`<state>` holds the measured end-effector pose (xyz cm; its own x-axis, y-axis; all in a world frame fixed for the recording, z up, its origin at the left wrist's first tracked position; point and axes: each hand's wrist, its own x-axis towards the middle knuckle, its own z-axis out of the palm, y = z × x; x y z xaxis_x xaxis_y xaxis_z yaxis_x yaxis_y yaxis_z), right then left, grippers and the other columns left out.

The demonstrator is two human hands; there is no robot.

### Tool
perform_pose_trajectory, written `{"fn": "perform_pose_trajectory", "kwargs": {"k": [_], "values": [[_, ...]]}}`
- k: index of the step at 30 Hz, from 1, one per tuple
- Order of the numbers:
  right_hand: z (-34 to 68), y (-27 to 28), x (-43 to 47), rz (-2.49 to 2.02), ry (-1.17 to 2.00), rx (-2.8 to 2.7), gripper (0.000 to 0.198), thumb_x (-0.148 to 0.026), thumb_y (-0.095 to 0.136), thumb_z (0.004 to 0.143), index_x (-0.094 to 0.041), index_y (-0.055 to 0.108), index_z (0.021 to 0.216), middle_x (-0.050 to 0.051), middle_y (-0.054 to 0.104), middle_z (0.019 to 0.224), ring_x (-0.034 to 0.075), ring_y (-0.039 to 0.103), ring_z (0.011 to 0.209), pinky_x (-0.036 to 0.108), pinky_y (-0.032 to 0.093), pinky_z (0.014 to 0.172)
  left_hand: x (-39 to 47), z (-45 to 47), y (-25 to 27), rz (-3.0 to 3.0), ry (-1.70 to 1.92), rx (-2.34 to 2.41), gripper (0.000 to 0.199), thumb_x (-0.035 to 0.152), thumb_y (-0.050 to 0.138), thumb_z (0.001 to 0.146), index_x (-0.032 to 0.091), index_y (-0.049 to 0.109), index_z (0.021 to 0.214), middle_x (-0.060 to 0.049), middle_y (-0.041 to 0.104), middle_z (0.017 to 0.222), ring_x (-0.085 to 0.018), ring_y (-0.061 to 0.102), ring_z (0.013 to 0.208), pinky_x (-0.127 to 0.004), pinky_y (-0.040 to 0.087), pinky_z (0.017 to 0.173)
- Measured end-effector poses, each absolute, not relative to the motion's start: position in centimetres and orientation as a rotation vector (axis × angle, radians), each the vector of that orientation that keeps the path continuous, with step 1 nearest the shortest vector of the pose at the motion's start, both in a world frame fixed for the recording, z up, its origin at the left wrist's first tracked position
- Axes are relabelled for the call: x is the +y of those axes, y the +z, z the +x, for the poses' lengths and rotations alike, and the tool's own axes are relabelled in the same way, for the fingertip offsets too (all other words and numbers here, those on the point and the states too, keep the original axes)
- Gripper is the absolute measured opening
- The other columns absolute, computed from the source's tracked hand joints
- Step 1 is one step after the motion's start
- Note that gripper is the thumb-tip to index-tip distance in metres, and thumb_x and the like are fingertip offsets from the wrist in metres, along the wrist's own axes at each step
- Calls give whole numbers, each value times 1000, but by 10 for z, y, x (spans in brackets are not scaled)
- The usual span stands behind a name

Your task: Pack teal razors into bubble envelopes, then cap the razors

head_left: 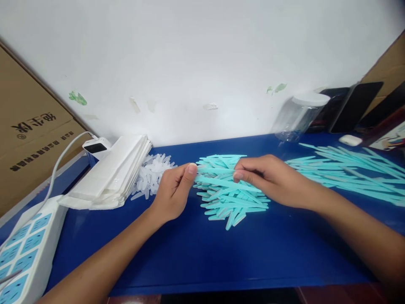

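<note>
Between my two hands runs a slim turquoise eyebrow razor (215, 170), held level just above a heap of similar razors. My left hand (174, 190) is closed, its thumb and finger pinching the left end. Thumb and forefinger of my right hand (268, 179) are closed at the right end, partly hiding it. Below lies the heap of turquoise razors (234, 200), piled crosswise on the blue table (190, 257). Small translucent plastic caps (153, 175) form a pile beyond my left hand. More long turquoise razors (351, 173) are spread out past my right wrist.
A stack of white packets (114, 173) and a white device with a cable (96, 147) stand at the left. Nearer is a power strip (28, 249), beside a cardboard box (31, 126). A clear jar (299, 116) and a dark phone-like slab (357, 105) stand back right.
</note>
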<state>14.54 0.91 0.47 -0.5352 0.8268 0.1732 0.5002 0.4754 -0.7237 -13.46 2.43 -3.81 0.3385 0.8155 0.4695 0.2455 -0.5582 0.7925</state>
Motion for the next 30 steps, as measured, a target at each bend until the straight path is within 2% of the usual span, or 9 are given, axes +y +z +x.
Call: {"fn": "perform_pose_trajectory", "kwargs": {"k": [7,13,20,26,30], "values": [[148,8,3,-1180,875,-2116,56,-64,44,111,-21,69,83,3,69,77,18,61,67,30,46,60,24,-138,-36,2082,1304,971,49,45,45,116,22,29,75,4,25,67,-11,26,57,-32,20,51],[148,5,5,-1200,929,-2060,36,-58,69,101,-23,76,94,1,70,78,15,57,64,27,44,56,25,-138,-38,2100,1275,966,49,44,44,116,22,30,75,4,29,68,-11,29,59,-31,21,54],[146,9,5,-1128,809,-2102,41,-52,60,107,-21,67,80,-1,59,72,14,51,65,28,41,61,23,-137,-36,2063,1310,995,49,46,46,116,21,34,74,4,30,67,-11,30,59,-31,23,55],[147,7,3,-1129,857,-2136,28,-46,69,103,-23,70,88,-3,62,74,13,49,64,27,39,59,23,-136,-38,2063,1311,1017,50,45,45,116,22,33,74,4,31,66,-11,30,58,-32,24,56],[150,6,2,-1146,877,-2134,29,-45,70,103,-22,70,85,-4,59,69,12,47,61,27,38,57,22,-136,-38,2102,1302,1001,50,45,46,116,21,36,73,4,34,66,-10,31,58,-31,25,56]]}}
